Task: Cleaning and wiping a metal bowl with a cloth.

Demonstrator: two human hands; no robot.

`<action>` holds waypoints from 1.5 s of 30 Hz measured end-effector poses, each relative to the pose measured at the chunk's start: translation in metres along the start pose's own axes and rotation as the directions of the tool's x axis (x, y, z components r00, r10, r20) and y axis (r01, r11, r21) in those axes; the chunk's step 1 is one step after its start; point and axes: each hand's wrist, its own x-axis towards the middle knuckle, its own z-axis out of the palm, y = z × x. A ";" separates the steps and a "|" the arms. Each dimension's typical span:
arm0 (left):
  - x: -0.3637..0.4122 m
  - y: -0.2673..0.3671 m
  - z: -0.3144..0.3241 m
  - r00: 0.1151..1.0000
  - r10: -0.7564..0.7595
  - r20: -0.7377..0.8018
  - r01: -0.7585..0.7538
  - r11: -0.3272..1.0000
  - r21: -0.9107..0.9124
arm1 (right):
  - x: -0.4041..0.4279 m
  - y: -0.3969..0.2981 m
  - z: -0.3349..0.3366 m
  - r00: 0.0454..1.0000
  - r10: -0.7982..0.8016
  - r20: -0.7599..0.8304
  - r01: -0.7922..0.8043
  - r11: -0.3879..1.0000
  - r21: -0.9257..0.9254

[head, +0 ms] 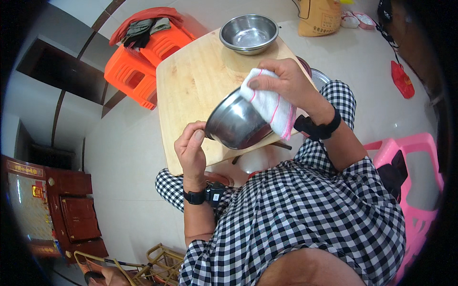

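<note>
A shiny stainless steel basin (238,118) is tilted on its side above the near part of the wooden table. My left hand (192,150) pinches its rim on the left between thumb and fingers. With my right hand (286,80) I grip a white cloth (268,102) with pink stripes and pink edging. That cloth lies against the right side of the basin and covers part of it. Black straps with small devices sit on both my wrists.
Nested metal bowls (249,34) stand at the far end of the wooden table (189,85). Orange plastic stools (134,77) with folded clothes (145,30) are at the left. A yellow sack (319,18) rests on the floor behind. A pink plastic chair (417,139) is at my right. Another person (111,275) appears at the lower left.
</note>
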 end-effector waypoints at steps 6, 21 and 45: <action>0.005 0.046 0.032 0.990 -0.042 0.136 0.026 0.993 0.117 | 0.002 -0.012 0.021 0.832 -0.541 0.123 0.535 0.725 -0.433; -0.007 0.009 0.049 0.964 -0.170 -0.204 0.121 0.965 -0.234 | -0.005 -0.007 0.073 0.682 -0.724 -0.101 0.519 0.577 -0.631; -0.016 -0.050 0.007 0.863 -0.381 -0.333 0.145 0.816 -0.559 | -0.013 0.094 0.071 0.926 -0.098 -0.364 -0.005 0.962 -0.272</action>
